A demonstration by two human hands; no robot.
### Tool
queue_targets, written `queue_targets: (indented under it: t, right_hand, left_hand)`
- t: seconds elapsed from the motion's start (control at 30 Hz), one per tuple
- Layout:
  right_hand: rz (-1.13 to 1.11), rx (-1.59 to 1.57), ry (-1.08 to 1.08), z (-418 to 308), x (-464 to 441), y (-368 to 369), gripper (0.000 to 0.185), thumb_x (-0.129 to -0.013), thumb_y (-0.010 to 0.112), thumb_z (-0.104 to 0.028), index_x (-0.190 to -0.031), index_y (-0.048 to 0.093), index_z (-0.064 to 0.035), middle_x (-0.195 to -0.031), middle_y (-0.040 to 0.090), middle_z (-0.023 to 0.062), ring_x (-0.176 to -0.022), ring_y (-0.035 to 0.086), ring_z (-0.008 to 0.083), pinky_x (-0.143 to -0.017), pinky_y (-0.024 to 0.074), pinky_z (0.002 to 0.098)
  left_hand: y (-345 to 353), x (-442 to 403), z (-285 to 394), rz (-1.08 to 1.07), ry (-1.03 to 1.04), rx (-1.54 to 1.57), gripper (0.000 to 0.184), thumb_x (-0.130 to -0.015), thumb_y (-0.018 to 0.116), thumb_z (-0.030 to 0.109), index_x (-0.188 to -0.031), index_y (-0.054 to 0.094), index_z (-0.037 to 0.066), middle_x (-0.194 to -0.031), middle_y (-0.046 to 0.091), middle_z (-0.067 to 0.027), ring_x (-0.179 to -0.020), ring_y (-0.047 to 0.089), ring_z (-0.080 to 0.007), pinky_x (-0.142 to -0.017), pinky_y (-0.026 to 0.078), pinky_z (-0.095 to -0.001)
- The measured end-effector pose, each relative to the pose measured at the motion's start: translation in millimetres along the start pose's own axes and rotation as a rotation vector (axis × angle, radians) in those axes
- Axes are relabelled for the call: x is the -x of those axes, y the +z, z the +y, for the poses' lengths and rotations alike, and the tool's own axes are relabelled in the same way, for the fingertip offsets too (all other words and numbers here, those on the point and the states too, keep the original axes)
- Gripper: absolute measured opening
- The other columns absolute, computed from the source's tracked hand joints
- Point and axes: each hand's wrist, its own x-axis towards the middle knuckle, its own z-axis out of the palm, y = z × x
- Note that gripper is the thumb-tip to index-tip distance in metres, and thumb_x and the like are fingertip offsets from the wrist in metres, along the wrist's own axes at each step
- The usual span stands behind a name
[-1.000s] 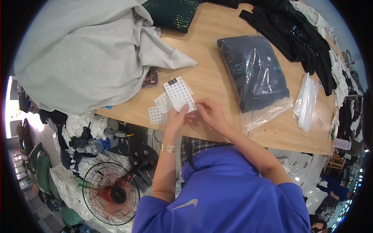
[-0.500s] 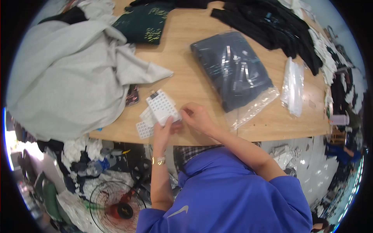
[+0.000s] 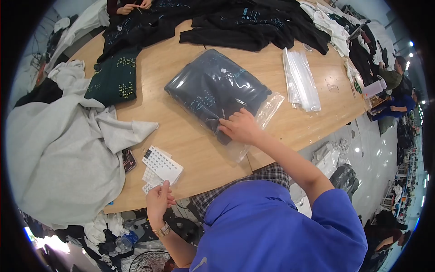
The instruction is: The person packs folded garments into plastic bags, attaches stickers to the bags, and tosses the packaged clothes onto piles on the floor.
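Observation:
White sheets of small printed stickers [image 3: 164,165] lie overlapping near the table's front edge. At their lower edge is my left hand [image 3: 158,200], its fingers loosely bent and apart, one fingertip at the sheets. A folded dark garment in a clear plastic bag [image 3: 206,84] lies in the middle of the table. Over its near side is my right hand [image 3: 242,128], thumb and forefinger pinched together at the plastic, the other fingers raised. Whatever is between the pinched fingertips is hidden. A small white label [image 3: 241,102] shows on the bag just beyond that hand.
A grey cloth [image 3: 59,158] covers the left side, with a phone [image 3: 129,159] beside it. Behind lie a dark green garment [image 3: 113,81] and black garments [image 3: 253,22]. Clear plastic bags [image 3: 301,81] lie right. Another person's hands [image 3: 136,7] work at the far edge.
My right hand has left the sticker sheets and reached right onto the bagged garment. My left hand has let the top sheet down onto the table. The view has turned and shifted.

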Motion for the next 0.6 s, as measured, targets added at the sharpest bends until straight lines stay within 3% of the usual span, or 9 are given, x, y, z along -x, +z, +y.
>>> queue_targets:
  t: [0.1,0.2,0.3,0.37,0.4,0.47,0.6]
  right_hand:
    - [-0.036,-0.044,-0.035,21,-18,-9,0.010,-0.086,0.059,-0.020,-0.085,0.061,-0.0100,-0.071,0.056,0.0034,-0.068,0.060,0.0176,-0.068,0.0414,0.0302]
    - [0.100,-0.133,-0.139,25,-32,-15,0.007,-0.083,0.059,-0.017,-0.082,0.058,-0.0101,-0.075,0.055,0.0033,-0.071,0.059,0.0176,-0.069,0.0421,0.0292]
    - [0.089,0.044,-0.226,18,-25,-5,0.004,-0.078,0.058,-0.013,-0.081,0.057,-0.0100,-0.078,0.054,0.0038,-0.076,0.057,0.0186,-0.069,0.0416,0.0313]
    - [-0.058,0.040,-0.245,20,-10,19,0.007,-0.073,0.056,-0.011,-0.080,0.057,-0.0097,-0.078,0.054,0.0043,-0.078,0.056,0.0200,-0.070,0.0406,0.0337]
    - [0.013,-0.027,-0.260,19,-10,22,0.007,-0.073,0.056,-0.010,-0.080,0.057,-0.0096,-0.078,0.053,0.0043,-0.077,0.055,0.0208,-0.071,0.0396,0.0351]
    - [-0.047,0.059,-0.208,12,-12,15,0.009,-0.071,0.056,-0.008,-0.081,0.058,-0.0089,-0.079,0.055,0.0046,-0.078,0.055,0.0206,-0.073,0.0395,0.0340]
    - [-0.105,0.117,-0.176,-3,-12,-2,0.022,-0.081,0.061,-0.019,-0.094,0.060,-0.0021,-0.081,0.054,0.0076,-0.082,0.052,0.0225,-0.073,0.0393,0.0347]
  left_hand:
    - [0,2,6,0.015,0.058,-0.018,0.048,-0.091,0.058,0.042,-0.082,0.062,-0.004,-0.062,0.063,-0.0106,-0.050,0.063,-0.0142,-0.043,0.046,-0.0222]
    - [9,4,13,0.053,0.079,-0.023,0.043,-0.091,0.061,0.039,-0.084,0.063,-0.003,-0.065,0.064,-0.0109,-0.055,0.064,-0.0139,-0.048,0.047,-0.0226]
    - [20,-1,7,0.088,0.148,-0.080,0.039,-0.089,0.063,0.036,-0.088,0.064,-0.003,-0.067,0.065,-0.0113,-0.060,0.065,-0.0147,-0.053,0.048,-0.0254]
    - [25,-3,4,0.094,0.218,-0.140,0.041,-0.088,0.064,0.038,-0.091,0.065,-0.003,-0.068,0.066,-0.0134,-0.063,0.066,-0.0189,-0.058,0.049,-0.0297]
    - [25,-11,-6,0.087,0.264,-0.228,0.035,-0.091,0.062,0.033,-0.092,0.064,-0.002,-0.069,0.065,-0.0061,-0.060,0.060,-0.0089,-0.053,0.046,-0.0228]
    - [25,-2,2,0.136,0.276,-0.263,0.038,-0.091,0.061,0.037,-0.092,0.065,-0.001,-0.068,0.065,-0.0065,-0.062,0.061,-0.0103,-0.056,0.046,-0.0246]
    - [20,8,17,0.136,0.253,-0.284,0.041,-0.090,0.062,0.040,-0.093,0.065,-0.001,-0.067,0.065,-0.0073,-0.061,0.061,-0.0118,-0.057,0.046,-0.0259]
